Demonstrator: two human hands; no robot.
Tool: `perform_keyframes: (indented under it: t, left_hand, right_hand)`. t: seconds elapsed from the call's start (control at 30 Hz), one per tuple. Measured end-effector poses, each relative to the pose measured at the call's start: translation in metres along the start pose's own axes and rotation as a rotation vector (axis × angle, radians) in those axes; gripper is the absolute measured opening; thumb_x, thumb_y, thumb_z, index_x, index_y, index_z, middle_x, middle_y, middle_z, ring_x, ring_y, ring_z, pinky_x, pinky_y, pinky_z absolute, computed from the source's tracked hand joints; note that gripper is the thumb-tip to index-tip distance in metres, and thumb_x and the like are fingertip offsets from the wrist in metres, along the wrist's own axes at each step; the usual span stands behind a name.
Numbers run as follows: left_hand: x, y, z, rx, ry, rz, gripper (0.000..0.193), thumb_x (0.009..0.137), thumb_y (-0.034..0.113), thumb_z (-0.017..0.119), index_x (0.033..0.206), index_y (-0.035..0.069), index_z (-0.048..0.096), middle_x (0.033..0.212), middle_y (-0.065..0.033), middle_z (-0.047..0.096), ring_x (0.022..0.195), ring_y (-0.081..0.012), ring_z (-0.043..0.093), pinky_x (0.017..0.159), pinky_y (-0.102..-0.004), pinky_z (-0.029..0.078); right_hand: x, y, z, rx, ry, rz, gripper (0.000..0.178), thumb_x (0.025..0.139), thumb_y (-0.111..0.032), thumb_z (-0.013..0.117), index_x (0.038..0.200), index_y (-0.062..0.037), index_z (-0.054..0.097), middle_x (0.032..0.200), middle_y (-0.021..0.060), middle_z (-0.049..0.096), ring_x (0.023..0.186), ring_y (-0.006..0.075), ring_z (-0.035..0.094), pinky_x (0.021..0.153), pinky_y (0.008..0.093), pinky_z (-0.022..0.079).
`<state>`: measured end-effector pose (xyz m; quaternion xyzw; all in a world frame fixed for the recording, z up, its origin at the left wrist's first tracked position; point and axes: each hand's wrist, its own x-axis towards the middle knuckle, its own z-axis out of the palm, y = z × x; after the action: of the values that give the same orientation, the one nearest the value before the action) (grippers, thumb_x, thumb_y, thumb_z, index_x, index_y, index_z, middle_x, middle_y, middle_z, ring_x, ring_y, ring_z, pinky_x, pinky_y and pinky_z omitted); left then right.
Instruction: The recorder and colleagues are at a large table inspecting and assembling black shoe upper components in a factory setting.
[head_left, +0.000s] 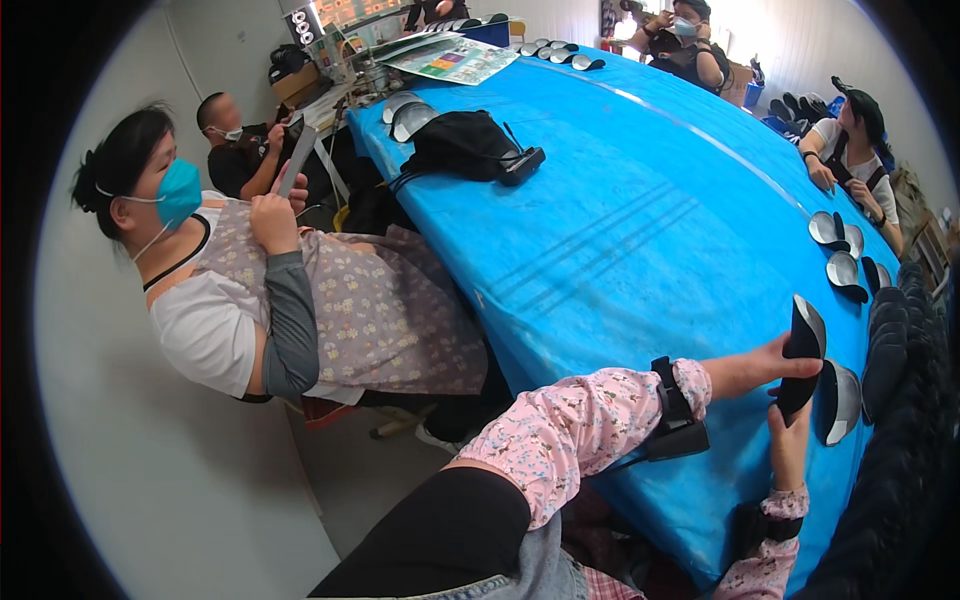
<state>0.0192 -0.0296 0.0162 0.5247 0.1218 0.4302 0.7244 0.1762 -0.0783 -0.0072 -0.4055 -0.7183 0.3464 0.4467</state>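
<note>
My left hand reaches across the table's right side, with fingers and thumb closed round a curved insole-like piece, black with a silvery face. Just below it, my right hand grips the lower end of the same piece, which stands roughly upright. Close by on the right, a similar silver-faced piece lies on the blue table cover. More of these silver-and-black pieces sit farther up along the right edge. Pink floral sleeves with black straps cover my forearms.
Dark insole-like pieces stand stacked along the right edge. A black cloth bag lies at the far left, near printed sheets. A person in a floral apron sits at my left holding a flat grey object; other people are around the table.
</note>
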Motion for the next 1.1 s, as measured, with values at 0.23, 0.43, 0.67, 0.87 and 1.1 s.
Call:
perform_keyframes:
  t: [0.23, 0.43, 0.67, 0.87, 1.1]
  left_hand:
    - [0.009, -0.001, 0.011, 0.029, -0.048, 0.081, 0.074, 0.077, 0.044, 0.066, 0.129, 0.004, 0.031, 0.109, -0.0053, 0.049, 0.106, -0.0148, 0.041, 0.096, -0.0296, 0.029]
    - [-0.002, 0.002, -0.007, 0.076, -0.150, -0.115, 0.061, 0.082, 0.031, 0.062, 0.129, 0.001, 0.037, 0.118, -0.0073, 0.050, 0.104, -0.0145, 0.050, 0.089, -0.0297, 0.041]
    - [0.015, -0.004, 0.007, 0.125, -0.171, -0.057, 0.078, 0.076, 0.044, 0.064, 0.131, 0.000, 0.030, 0.132, -0.0123, 0.040, 0.118, -0.0219, 0.043, 0.098, -0.0347, 0.036]
    - [0.011, -0.004, 0.006, 0.110, -0.203, -0.062, 0.078, 0.078, 0.047, 0.061, 0.132, 0.001, 0.029, 0.132, -0.0134, 0.039, 0.118, -0.0222, 0.043, 0.097, -0.0343, 0.037]
    - [-0.002, -0.005, -0.012, 0.054, -0.164, -0.091, 0.060, 0.087, 0.042, 0.050, 0.127, -0.002, 0.039, 0.120, -0.0109, 0.050, 0.105, -0.0173, 0.052, 0.090, -0.0307, 0.041]
  right_hand:
    - [-0.002, -0.006, -0.010, 0.093, 0.121, 0.173, 0.042, 0.080, -0.018, 0.064, 0.113, -0.0006, 0.046, 0.087, 0.0041, 0.056, 0.081, 0.0117, 0.053, 0.071, 0.0232, 0.042]
    - [0.008, -0.003, 0.007, -0.027, 0.175, 0.089, 0.034, 0.068, -0.013, 0.075, 0.092, -0.0034, 0.054, 0.067, -0.0045, 0.050, 0.055, 0.0025, 0.039, 0.046, 0.0193, 0.032]
    - [0.002, -0.020, -0.009, 0.089, 0.151, 0.221, 0.043, 0.070, -0.012, 0.073, 0.104, -0.0015, 0.050, 0.072, -0.0069, 0.050, 0.056, -0.0015, 0.041, 0.049, 0.0141, 0.032]
    - [-0.001, -0.017, -0.005, 0.037, 0.152, 0.205, 0.042, 0.070, -0.010, 0.072, 0.103, -0.0023, 0.048, 0.073, -0.0071, 0.050, 0.057, -0.0019, 0.041, 0.049, 0.0139, 0.032]
    - [0.007, -0.025, 0.009, -0.202, 0.137, 0.168, 0.025, 0.070, -0.018, 0.074, 0.071, -0.0046, 0.053, 0.053, -0.0059, 0.042, 0.048, 0.0024, 0.037, 0.042, 0.0217, 0.029]
